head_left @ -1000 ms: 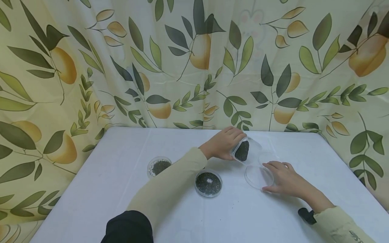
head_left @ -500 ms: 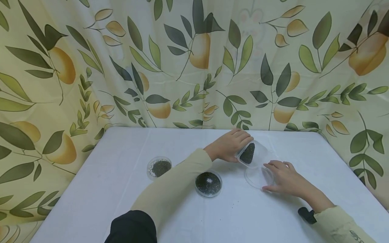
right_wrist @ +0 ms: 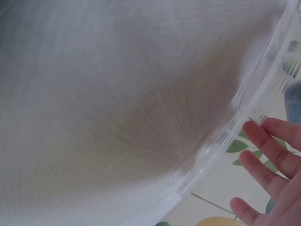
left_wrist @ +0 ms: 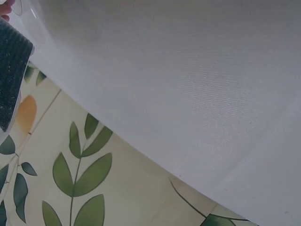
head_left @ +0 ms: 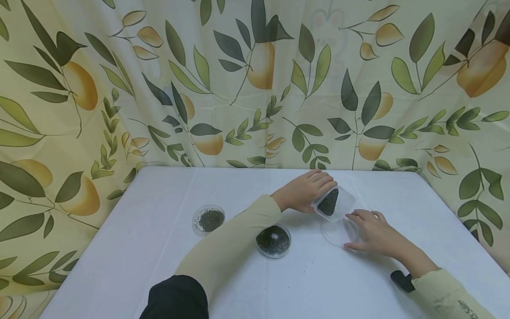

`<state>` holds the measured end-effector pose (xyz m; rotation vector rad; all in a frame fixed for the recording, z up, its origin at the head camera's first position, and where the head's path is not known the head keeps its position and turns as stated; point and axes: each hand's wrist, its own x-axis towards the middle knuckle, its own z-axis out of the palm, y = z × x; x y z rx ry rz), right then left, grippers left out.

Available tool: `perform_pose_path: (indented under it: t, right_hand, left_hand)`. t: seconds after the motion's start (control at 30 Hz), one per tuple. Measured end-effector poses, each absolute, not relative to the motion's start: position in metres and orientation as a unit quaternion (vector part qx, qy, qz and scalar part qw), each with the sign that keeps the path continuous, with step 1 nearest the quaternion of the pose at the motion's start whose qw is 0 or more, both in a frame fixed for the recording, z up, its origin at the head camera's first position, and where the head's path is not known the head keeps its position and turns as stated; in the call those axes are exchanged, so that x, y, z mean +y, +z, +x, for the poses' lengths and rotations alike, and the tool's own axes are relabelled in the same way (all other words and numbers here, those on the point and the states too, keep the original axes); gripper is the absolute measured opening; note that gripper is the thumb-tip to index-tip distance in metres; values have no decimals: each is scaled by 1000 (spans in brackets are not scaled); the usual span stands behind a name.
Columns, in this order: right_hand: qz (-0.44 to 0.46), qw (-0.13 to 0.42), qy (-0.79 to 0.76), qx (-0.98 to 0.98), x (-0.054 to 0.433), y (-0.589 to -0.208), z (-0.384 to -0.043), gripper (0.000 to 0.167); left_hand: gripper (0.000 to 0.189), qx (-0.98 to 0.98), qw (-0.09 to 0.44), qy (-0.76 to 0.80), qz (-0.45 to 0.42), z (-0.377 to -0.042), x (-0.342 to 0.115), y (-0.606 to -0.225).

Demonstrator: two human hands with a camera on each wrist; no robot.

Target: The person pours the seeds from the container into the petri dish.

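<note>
My left hand (head_left: pixel 307 190) grips a clear plastic container (head_left: pixel 345 201) by its left side and holds it tilted to the right. Dark grains (head_left: pixel 328 202) lie in a wedge at its left end; the left wrist view catches their dark mass (left_wrist: pixel 13 70) at its edge. Below the container, a clear petri dish (head_left: pixel 332 237) stands on the table with no grains visible in it. My right hand (head_left: pixel 374 235) holds this dish from the right, thumb at the near side and fingers at the far side. Fingertips (right_wrist: pixel 250 128) meet the clear rim in the right wrist view.
Two more petri dishes, one with dark grains (head_left: pixel 273 241) and one with dark and whitish grains (head_left: pixel 210 220), stand left of centre, partly behind the left sleeve (head_left: pixel 231 239). A few dark specks (head_left: pixel 305 267) dot the white tablecloth (head_left: pixel 311 292). A patterned curtain (head_left: pixel 239 110) hangs behind.
My left hand has moved the tilted container right and slightly nearer, so it now covers the clear round rim seen behind the dish earlier. My right hand has stayed at the dish.
</note>
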<state>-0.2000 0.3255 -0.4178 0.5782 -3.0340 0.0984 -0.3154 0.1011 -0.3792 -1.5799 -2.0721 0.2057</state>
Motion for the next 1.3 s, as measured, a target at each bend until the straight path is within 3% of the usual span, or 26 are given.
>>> perform_pose_path:
  t: [0.63, 1.3]
  right_hand:
    - [194, 30, 42, -980, 325, -415, -199, 79]
    - [202, 37, 44, -978, 328, -419, -200, 82]
  left_hand:
    - [72, -747, 273, 74, -601, -312, 106, -377]
    - [47, -724, 306, 77, -613, -309, 108, -378]
